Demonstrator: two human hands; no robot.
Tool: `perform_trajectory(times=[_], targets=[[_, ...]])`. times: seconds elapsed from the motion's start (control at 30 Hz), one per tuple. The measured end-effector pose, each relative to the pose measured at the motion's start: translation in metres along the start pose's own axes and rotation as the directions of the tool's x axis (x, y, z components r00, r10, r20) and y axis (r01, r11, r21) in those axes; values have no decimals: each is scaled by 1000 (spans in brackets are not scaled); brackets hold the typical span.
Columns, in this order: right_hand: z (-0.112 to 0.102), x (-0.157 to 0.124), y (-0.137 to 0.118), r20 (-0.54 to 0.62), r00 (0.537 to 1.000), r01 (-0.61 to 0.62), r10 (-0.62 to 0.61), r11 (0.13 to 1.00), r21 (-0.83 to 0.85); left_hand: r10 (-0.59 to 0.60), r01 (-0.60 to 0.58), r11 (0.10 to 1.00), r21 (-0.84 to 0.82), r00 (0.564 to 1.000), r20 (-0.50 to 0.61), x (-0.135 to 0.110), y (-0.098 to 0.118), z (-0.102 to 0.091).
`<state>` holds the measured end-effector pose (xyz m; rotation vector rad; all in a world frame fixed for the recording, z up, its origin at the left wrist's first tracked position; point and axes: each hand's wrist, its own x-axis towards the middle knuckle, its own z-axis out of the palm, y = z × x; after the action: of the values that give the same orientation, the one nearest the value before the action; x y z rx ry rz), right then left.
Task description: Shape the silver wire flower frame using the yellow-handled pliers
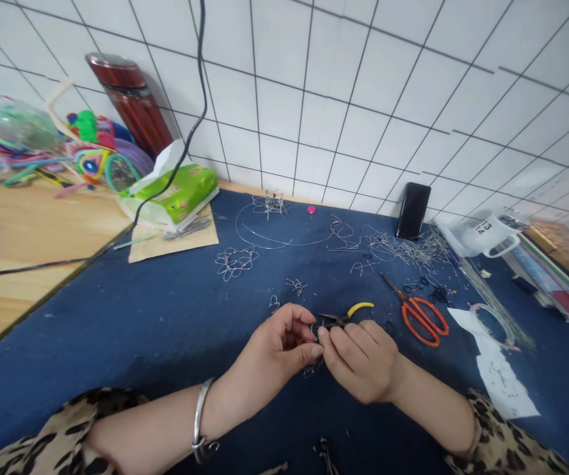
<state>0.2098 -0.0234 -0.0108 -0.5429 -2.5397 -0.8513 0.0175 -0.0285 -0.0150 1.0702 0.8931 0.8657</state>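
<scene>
My left hand (284, 346) and my right hand (364, 363) meet at the middle of the dark blue table cover. Between their fingertips they pinch a small wire piece (313, 371), dark and thin. The fingers hide most of its shape. Just behind my right hand are pliers with a yellow handle (360, 307); the other handle is hidden, and I cannot tell whether they touch my fingers. Beyond my hands lie a small twisted wire shape (296, 286) and a flower-shaped wire loop (236, 263).
Orange-handled scissors (420, 316) lie to the right, near a heap of loose wires (408, 251). A phone (413, 210) leans on the tiled wall. A white mug (492, 235) stands farther right. A green tissue pack (178, 191) and a red thermos (133, 99) are back left.
</scene>
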Motion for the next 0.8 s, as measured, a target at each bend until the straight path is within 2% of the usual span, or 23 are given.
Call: perform_trajectory(times=[0.2,0.43,0.63,0.8], targets=[[0,3,-1,7,1000,6,-6,1000,-17,-2,1,1000,-19,1000,-26,-4,-3,4],[1,6,0,30,996,84,-84,996,-20,28,-25,998,62,998,-52,-7,-2,4],[0,5,-3,42,999,5,-4,1000,-26,38,-34,997,76,998,-49,-5,-2,4],[6,6,-6,76,996,53,-49,997,-52,-47,50,998,38,996,-79,0,0,2]])
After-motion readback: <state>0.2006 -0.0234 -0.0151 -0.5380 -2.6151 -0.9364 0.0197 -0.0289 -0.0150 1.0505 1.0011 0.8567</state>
